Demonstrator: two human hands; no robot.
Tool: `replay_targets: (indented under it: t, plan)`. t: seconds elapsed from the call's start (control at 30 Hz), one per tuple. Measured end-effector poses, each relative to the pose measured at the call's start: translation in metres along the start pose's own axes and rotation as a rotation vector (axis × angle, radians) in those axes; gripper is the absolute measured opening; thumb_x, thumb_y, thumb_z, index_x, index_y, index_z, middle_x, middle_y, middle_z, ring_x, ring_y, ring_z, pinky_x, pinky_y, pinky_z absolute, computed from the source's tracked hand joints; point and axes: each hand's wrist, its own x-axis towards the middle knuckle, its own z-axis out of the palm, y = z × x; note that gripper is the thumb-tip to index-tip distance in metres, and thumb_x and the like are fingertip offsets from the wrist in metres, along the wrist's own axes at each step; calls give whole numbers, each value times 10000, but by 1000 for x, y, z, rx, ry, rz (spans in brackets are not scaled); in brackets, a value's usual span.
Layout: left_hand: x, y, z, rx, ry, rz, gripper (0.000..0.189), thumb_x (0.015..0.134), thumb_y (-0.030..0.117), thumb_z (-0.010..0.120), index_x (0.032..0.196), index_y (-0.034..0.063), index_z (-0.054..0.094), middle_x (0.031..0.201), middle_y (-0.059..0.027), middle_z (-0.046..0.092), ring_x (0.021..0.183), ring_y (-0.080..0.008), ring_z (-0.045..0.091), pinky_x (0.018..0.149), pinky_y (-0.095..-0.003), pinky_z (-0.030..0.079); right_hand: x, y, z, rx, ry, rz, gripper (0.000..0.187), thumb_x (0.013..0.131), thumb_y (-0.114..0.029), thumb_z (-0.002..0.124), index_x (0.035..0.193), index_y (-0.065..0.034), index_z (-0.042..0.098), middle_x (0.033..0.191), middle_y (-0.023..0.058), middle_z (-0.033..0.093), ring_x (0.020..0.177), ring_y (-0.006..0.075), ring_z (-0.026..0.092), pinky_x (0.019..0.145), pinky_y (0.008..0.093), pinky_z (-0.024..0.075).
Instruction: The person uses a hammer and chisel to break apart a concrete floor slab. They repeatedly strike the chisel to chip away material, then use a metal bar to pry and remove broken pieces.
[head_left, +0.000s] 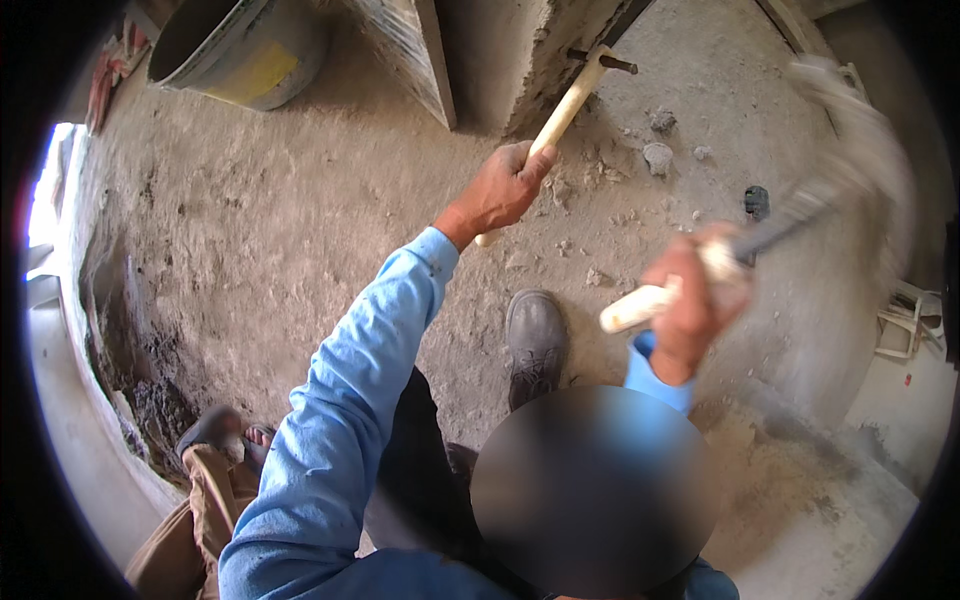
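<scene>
My left hand (510, 184) is closed around a pale wooden handle (566, 112). A dark metal bar (621, 65) passes crosswise through the handle's far end, beside the rough edge of a concrete or plaster wall (536, 82). Whether the bar's hidden end touches the wall, I cannot tell. On the right, my right hand (694, 289) grips a hammer-like tool by its light wooden handle (637, 309). Its grey shank (787, 221) points to the upper right, and the head (874, 142) is smeared by motion, so its shape is unclear.
Rubble lumps (658, 157) lie on the dusty floor (300, 202) beyond my boot (536, 337). A large bucket (247, 64) stands at the upper left, near a board (416, 64). Another person's brown-trousered leg (217, 480) is at lower left. A small dark object (756, 202) sits at right.
</scene>
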Motion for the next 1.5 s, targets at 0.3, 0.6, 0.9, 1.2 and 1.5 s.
replay_targets:
  t: [0.3,0.6,0.9,1.2,1.5]
  plan:
    - [3,1,0,-34,-35,-12,479,1025,556,459,884,102,523,677,36,465,536,-71,440,456,-274,379,-6,82,4,-311,-142,-362,85,864,-84,635,897,-63,560,749,49,564,600,116,503,524,287,431]
    - [4,-5,-4,-19,-35,-32,470,1024,557,458,890,110,519,670,41,457,531,-72,431,460,-277,380,8,-32,9,27,86,-348,106,883,-55,542,784,-70,509,614,47,475,497,127,490,456,277,428]
    - [8,-10,-7,-103,-88,-116,480,1021,569,456,874,116,508,678,42,444,538,-77,418,465,-277,372,-20,75,33,-294,-158,157,182,823,-68,683,772,-67,509,705,0,508,608,120,496,563,277,410]
    - [5,-17,0,264,-59,79,568,1007,591,473,918,41,585,707,-53,535,621,-173,509,557,-371,417,11,-3,13,93,62,-105,184,817,33,649,796,-32,478,654,28,529,496,96,519,484,274,450]
    - [10,-18,5,240,87,122,493,1032,444,485,916,-24,588,720,-193,581,662,-290,562,653,-462,448,-18,31,2,151,20,167,165,816,10,654,799,-41,497,587,41,541,498,103,537,489,272,451]
